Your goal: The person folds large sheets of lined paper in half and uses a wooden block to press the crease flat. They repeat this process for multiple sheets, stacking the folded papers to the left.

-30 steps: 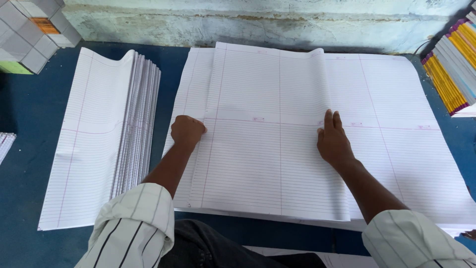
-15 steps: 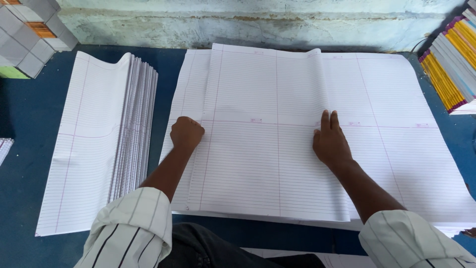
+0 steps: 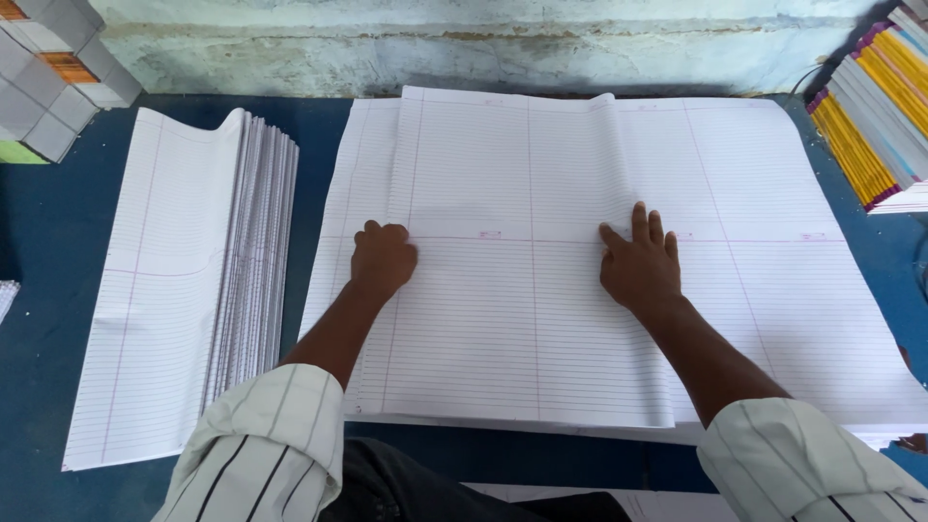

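Note:
A big ruled white sheet (image 3: 503,193), folded over, lies on top of a wide stack of ruled sheets (image 3: 802,319) on the blue table (image 3: 39,242). My left hand (image 3: 382,259) is curled into a loose fist and presses down on the folded sheet's left edge. My right hand (image 3: 640,261) lies flat, fingers together, pressing the sheet just left of its raised fold (image 3: 619,155). Neither hand grips anything.
A pile of folded ruled sheets (image 3: 193,280) stands to the left with its folded edges toward the middle. Grey and white blocks of paper (image 3: 53,77) sit at the far left corner. Bound books with yellow and purple spines (image 3: 870,106) are stacked at the far right. A pale wall (image 3: 464,39) runs behind.
My right hand has slid a little to the left along the sheet toward the fold. My left hand has stayed on the left edge.

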